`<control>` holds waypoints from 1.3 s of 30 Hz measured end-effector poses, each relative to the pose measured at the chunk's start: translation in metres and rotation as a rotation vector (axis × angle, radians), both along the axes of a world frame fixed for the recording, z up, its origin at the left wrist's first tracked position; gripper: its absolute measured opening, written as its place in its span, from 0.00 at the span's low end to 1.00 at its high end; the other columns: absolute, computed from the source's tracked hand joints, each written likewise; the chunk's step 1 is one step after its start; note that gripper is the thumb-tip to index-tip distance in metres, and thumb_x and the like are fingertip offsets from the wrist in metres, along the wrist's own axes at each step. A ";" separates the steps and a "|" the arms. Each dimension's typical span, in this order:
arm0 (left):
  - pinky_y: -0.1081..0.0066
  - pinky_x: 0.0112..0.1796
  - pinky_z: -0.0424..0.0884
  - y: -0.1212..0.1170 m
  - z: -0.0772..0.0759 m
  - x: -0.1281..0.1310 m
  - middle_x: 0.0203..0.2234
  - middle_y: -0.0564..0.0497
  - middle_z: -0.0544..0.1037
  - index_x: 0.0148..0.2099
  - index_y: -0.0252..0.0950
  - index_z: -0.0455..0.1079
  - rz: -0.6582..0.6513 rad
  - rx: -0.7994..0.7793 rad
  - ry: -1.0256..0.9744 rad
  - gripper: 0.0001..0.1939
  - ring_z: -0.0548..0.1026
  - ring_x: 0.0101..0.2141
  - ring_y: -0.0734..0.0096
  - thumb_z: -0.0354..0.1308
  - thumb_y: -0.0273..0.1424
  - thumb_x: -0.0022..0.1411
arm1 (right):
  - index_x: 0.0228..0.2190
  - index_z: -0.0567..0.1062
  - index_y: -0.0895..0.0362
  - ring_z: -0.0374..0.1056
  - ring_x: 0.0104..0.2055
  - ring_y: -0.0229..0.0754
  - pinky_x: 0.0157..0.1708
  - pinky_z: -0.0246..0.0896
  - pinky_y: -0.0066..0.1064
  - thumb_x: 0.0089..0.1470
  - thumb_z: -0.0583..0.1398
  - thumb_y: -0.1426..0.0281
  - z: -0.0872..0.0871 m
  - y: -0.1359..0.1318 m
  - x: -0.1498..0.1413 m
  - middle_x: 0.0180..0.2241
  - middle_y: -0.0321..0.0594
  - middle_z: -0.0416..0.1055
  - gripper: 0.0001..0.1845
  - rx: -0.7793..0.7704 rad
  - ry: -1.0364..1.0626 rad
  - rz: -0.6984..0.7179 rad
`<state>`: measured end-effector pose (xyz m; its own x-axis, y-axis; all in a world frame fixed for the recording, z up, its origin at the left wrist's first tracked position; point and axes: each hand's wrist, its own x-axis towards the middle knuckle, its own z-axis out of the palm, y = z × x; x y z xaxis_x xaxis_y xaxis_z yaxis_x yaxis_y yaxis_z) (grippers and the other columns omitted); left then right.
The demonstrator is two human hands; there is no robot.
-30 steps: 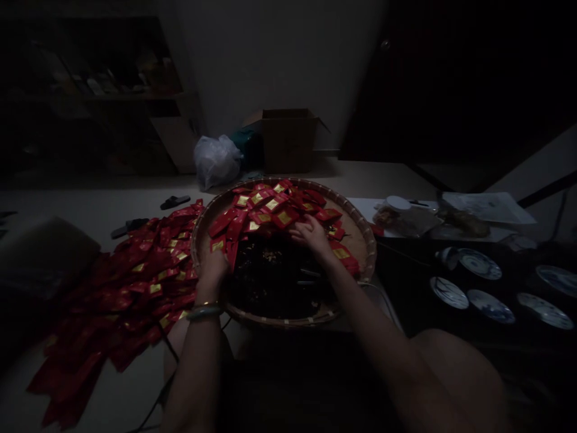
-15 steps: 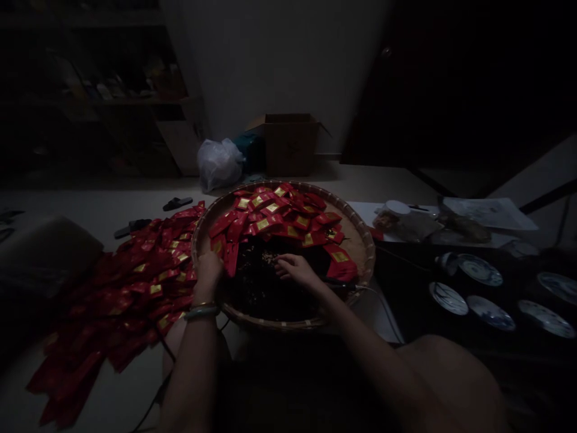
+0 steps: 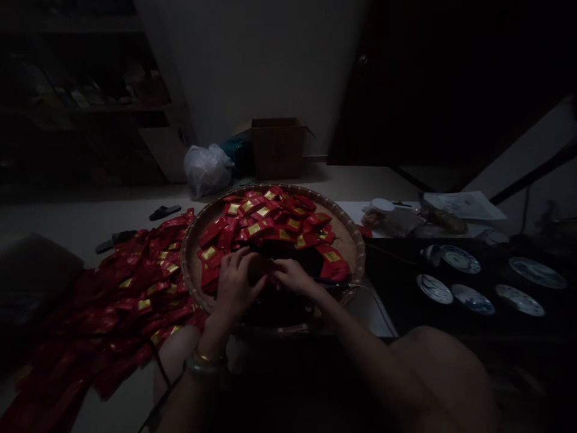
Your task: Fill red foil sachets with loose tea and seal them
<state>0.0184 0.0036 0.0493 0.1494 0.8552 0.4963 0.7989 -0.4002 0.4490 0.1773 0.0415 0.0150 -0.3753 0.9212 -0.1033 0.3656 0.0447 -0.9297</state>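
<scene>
A round woven bamboo tray [image 3: 354,231] stands before my knees. Small red packets [image 3: 264,219] with gold labels are heaped across its far side, and dark loose material [image 3: 270,307], perhaps tea leaves, covers its near side. Over this dark part my left hand [image 3: 237,282] curls around a dark brown rounded thing [image 3: 258,267], too dim to name. My right hand [image 3: 293,276] meets it from the right, fingers pinched together at its edge. Beside my right wrist lies a dark stick-like tool [image 3: 332,282] with a cord.
A big pile of red packets [image 3: 144,288] spreads over the floor at left, near slippers [image 3: 164,212]. On the right, a dark low table [image 3: 396,288] bears several blue-and-white dishes [image 3: 473,299] and bags [image 3: 392,219]. A cardboard box [image 3: 278,147] and a white plastic bag [image 3: 208,170] stand behind.
My left hand has left the tray's left side and come to the middle, now around a dark rounded thing. My right hand has closed its fingers there. The view has shifted slightly right.
</scene>
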 end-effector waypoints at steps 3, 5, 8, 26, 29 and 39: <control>0.62 0.45 0.65 0.004 0.004 -0.010 0.38 0.46 0.80 0.43 0.40 0.76 -0.077 -0.216 0.012 0.15 0.72 0.43 0.57 0.62 0.29 0.51 | 0.28 0.77 0.58 0.70 0.27 0.39 0.28 0.63 0.26 0.46 0.61 0.74 0.019 -0.006 0.017 0.24 0.35 0.74 0.05 0.138 -0.088 0.147; 0.69 0.35 0.66 0.006 0.000 -0.010 0.25 0.50 0.80 0.35 0.38 0.78 -0.127 -0.434 -0.096 0.09 0.75 0.31 0.64 0.58 0.33 0.54 | 0.34 0.78 0.56 0.72 0.34 0.42 0.36 0.65 0.30 0.45 0.62 0.75 0.027 -0.009 0.020 0.32 0.36 0.76 0.11 0.271 -0.065 0.004; 0.74 0.26 0.64 0.007 -0.009 -0.003 0.22 0.52 0.79 0.34 0.33 0.78 -0.117 -0.617 -0.439 0.16 0.73 0.24 0.68 0.56 0.40 0.54 | 0.45 0.75 0.54 0.70 0.43 0.44 0.44 0.65 0.36 0.49 0.60 0.74 0.027 -0.014 0.017 0.42 0.41 0.75 0.18 0.504 -0.038 -0.246; 0.75 0.26 0.64 0.005 -0.009 0.005 0.22 0.52 0.78 0.32 0.32 0.78 -0.181 -0.664 -0.648 0.20 0.72 0.25 0.69 0.59 0.45 0.50 | 0.25 0.72 0.57 0.60 0.35 0.44 0.36 0.62 0.36 0.57 0.55 0.74 0.039 -0.013 0.022 0.30 0.43 0.69 0.11 1.044 -0.332 -0.032; 0.75 0.24 0.64 0.007 -0.003 0.003 0.20 0.51 0.76 0.28 0.30 0.76 -0.170 -0.745 -0.780 0.28 0.70 0.24 0.70 0.54 0.54 0.51 | 0.24 0.69 0.55 0.61 0.35 0.43 0.36 0.62 0.34 0.58 0.53 0.75 0.042 -0.015 0.025 0.26 0.40 0.69 0.12 1.031 -0.228 0.086; 0.73 0.30 0.69 0.004 -0.005 0.006 0.24 0.50 0.79 0.29 0.34 0.75 -0.109 -0.477 -0.628 0.15 0.74 0.28 0.67 0.56 0.41 0.52 | 0.31 0.72 0.58 0.63 0.29 0.38 0.32 0.56 0.29 0.50 0.62 0.71 0.042 -0.033 0.023 0.26 0.37 0.70 0.05 0.658 -0.343 0.194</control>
